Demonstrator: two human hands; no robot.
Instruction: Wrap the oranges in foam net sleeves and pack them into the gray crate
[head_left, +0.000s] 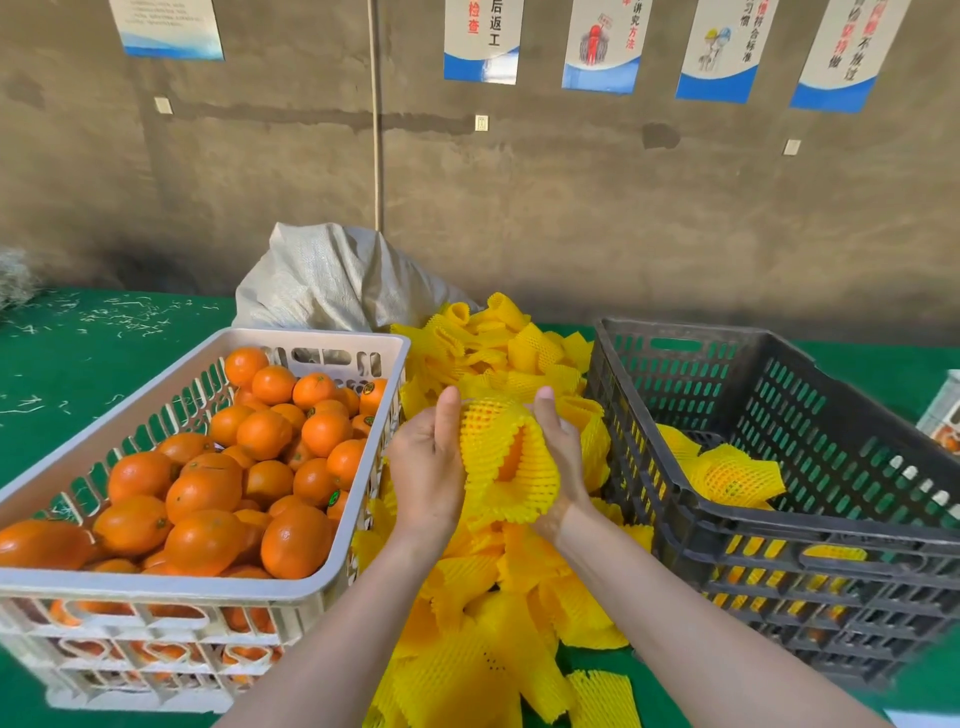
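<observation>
Gripping one foam net sleeve (493, 499) from either side, the left hand (426, 467) and right hand (563, 457) stretch it round an orange (513, 454), just beside the gray crate (779, 551). That crate holds only a few wrapped oranges (732, 478). The white crate (156, 584) beyond the sleeve pile (493, 597) looks nearly full, so most of the work remains.

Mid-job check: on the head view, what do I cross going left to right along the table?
White crate full of loose oranges → left hand → foam net sleeve gripped between both hands → right hand → gray crate with a wrapped orange inside.
</observation>
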